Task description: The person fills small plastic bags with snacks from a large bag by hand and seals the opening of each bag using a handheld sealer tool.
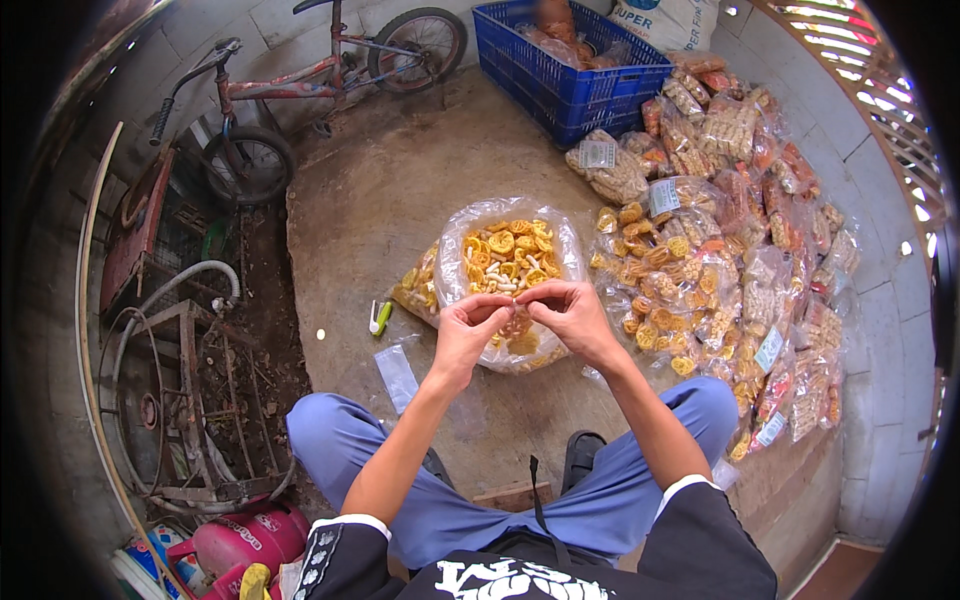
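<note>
Clock positions are given from the middle of the large clear bag (572, 262), which is set down on the concrete floor (370, 220) in front of the seated person, its mouth spread wide. In it, yellow wheel-shaped snacks (505, 240) mixed with short pale pieces are seen.

The left hand (463, 335) is noted at seven o'clock and the right hand (568, 318) at four, both held over the near side of the bag. On each, thumb and forefinger are pinched closed, and the fingertips are brought together in the middle. What is gripped between them, if anything, is too small to be told.

At nine o'clock a second bag (412, 285) of yellow snacks is placed just beside the first. A green and white stapler (380, 317) is found between eight and nine o'clock, and a flat clear packet (396, 378) between seven and eight.

From two to four o'clock, filled snack packs (700, 270) are heaped along the wall. A blue crate (570, 95) is recorded near half past twelve, and a bicycle (325, 70) is leaned between ten and eleven.
</note>
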Demonstrator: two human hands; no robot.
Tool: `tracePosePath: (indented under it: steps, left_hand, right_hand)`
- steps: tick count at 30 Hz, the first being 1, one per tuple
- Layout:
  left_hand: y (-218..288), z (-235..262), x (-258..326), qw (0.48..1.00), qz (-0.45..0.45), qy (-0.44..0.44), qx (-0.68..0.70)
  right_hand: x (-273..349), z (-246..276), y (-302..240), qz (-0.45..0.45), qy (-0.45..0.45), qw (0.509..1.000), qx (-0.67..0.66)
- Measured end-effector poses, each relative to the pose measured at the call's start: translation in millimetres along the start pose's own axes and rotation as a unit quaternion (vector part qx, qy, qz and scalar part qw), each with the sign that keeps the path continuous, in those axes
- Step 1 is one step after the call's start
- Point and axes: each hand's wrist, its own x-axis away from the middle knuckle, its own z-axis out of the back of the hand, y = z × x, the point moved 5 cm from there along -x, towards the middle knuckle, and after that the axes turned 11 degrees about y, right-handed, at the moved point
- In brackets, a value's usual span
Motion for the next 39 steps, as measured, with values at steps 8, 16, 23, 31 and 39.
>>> tracePosePath:
  steps: [8, 16, 23, 31, 39]
  left_hand:
    - [2.9, 1.9, 0.4, 1.0, -0.021, 0.02, 0.008]
    - [1.3, -0.2, 1.8, 0.999, -0.039, 0.015, 0.005]
    - [0.3, -8.7, 5.5, 0.999, -0.036, -0.011, -0.013]
    - [-10.7, -3.9, 14.7, 0.997, -0.077, 0.015, -0.028]
    - [-14.5, 34.5, 25.8, 0.978, -0.073, 0.139, -0.137]
  right_hand:
    - [-0.8, -2.8, 0.6, -0.008, 0.003, 1.0, 0.0]
    - [1.9, -3.7, -2.9, 0.013, 0.008, 1.0, 0.01]
    - [3.6, -0.1, -6.7, 0.005, 0.036, 0.997, -0.071]
    - [7.7, -11.5, -15.0, -0.007, 0.015, 0.999, -0.047]
    - [-2.2, -21.7, 5.8, -0.002, -0.007, 1.0, 0.006]
